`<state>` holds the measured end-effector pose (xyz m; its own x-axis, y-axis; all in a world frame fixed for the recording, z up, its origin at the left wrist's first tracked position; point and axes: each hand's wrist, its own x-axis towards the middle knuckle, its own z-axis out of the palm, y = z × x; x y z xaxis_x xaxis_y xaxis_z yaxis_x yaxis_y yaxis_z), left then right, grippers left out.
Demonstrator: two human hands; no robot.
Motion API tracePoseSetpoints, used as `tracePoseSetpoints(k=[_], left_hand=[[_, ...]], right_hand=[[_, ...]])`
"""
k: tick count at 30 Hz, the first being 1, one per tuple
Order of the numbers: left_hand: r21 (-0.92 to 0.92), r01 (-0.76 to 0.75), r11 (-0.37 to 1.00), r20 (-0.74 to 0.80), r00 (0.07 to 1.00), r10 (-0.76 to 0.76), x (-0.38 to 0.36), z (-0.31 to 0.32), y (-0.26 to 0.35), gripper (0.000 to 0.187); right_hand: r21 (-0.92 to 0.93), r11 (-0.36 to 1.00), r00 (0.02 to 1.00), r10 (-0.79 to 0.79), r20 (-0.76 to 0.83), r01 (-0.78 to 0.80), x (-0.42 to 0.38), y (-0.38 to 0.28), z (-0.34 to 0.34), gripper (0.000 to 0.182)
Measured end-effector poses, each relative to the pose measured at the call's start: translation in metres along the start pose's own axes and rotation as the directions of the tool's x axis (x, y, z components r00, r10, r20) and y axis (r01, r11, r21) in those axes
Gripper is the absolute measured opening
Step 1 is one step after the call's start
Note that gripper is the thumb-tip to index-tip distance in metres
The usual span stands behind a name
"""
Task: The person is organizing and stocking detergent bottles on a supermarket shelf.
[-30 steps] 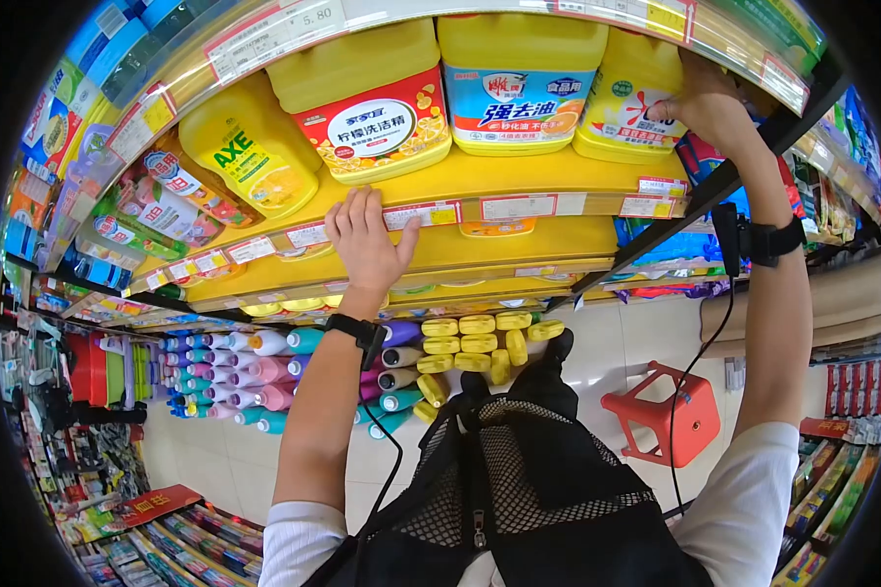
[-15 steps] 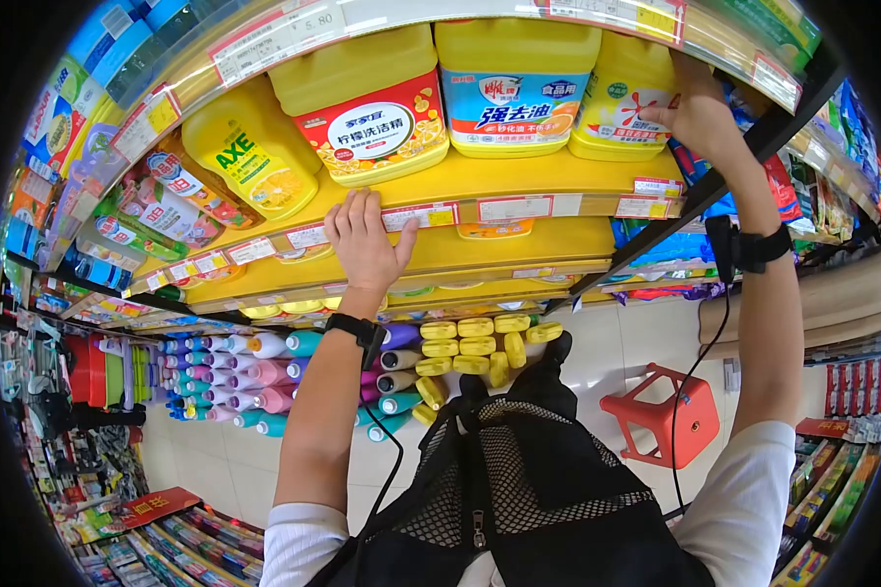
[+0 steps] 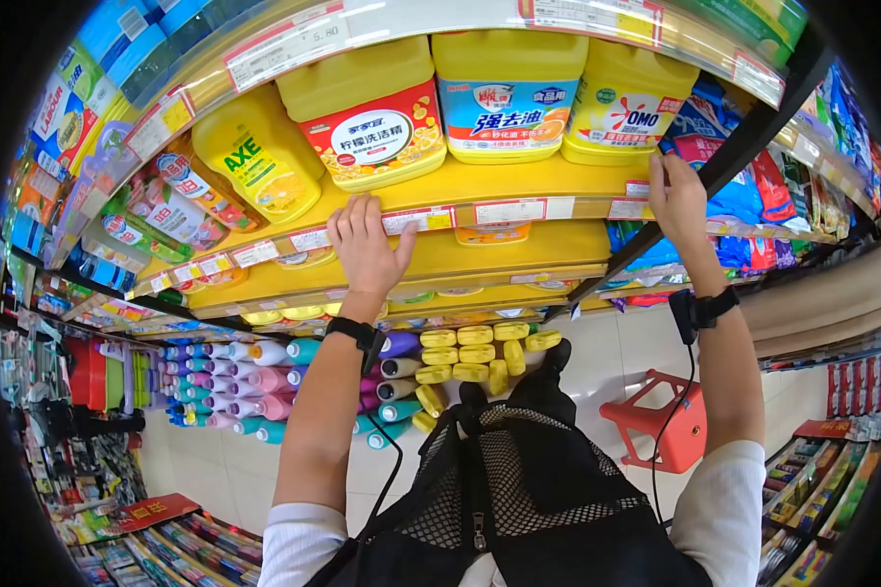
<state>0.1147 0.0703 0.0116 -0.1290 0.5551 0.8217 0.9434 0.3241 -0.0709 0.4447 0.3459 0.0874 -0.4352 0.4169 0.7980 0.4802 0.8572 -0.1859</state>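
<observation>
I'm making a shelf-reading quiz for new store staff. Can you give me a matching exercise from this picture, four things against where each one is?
Things:
1. yellow AXE jug
2. yellow OMO jug
3. red plastic stool
4. left hand

Places:
A. on the tiled floor, lower right
B. flat on the yellow shelf edge, below the jug with the red label
C. rightmost of the four jugs, above the right hand
D. leftmost of the four jugs, tilted

Pairs: 1-D, 2-C, 3-A, 4-B
</observation>
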Motion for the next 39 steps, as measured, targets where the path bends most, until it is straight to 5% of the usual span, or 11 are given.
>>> tracePoseSetpoints(k=[5,18,21,24,33,39], left_hand=[[-0.010,-0.011,1.000,0.014,1.000,0.011,0.001,-0.003,0.004,0.058],[-0.021,0.032,0.999,0.037,0.999,-0.032,0.008,-0.012,0.020,0.055],[-0.108,0.104,0.989,0.138,0.986,-0.088,0.012,-0.023,0.020,0.056],[-0.159,0.011,0.987,0.047,0.999,-0.004,0.031,-0.036,0.027,0.055],[0.074,-0.215,0.974,-0.172,0.959,0.224,0.141,-0.074,0.027,0.066],[0.214,-0.259,0.942,-0.068,0.958,0.278,0.190,-0.067,0.017,0.064]], right_hand=[[0.095,0.988,0.992,0.119,0.043,-0.123,-0.009,0.010,0.020,0.017],[-0.055,0.996,0.992,0.069,-0.106,-0.075,-0.024,0.017,0.046,0.022],[-0.037,0.996,0.991,0.071,-0.114,-0.076,-0.025,0.017,0.046,0.021],[-0.050,0.996,0.992,0.073,-0.107,-0.079,-0.027,0.022,0.046,0.019],[-0.014,0.997,0.989,0.068,-0.133,-0.070,-0.028,0.023,0.045,0.021],[-0.044,0.996,0.990,0.069,-0.126,-0.075,-0.027,0.020,0.043,0.014]])
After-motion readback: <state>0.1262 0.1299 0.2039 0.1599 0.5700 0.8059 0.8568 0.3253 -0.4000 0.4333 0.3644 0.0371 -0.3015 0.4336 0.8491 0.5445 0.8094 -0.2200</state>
